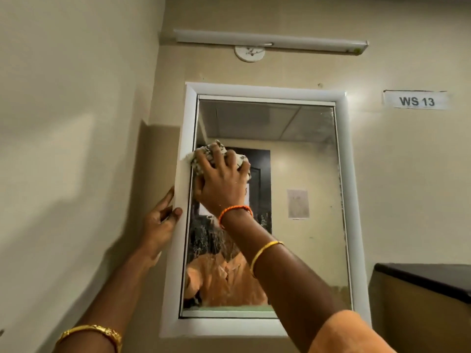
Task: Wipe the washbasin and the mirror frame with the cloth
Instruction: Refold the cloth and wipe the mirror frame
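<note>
A white mirror frame (265, 90) hangs on the beige wall around a tall mirror (300, 174). My right hand (221, 179) is closed on a crumpled patterned cloth (204, 159) and presses it against the inner edge of the frame's left side, about a third of the way down. My left hand (159, 225) grips the outer left edge of the frame lower down, thumb on the front face. The washbasin is out of view.
A tube light (270, 42) is mounted above the mirror, with a round wall fitting (249, 54) under it. A "WS 13" label (416, 100) is stuck to the wall at right. A dark-topped counter (428, 276) juts in at the lower right.
</note>
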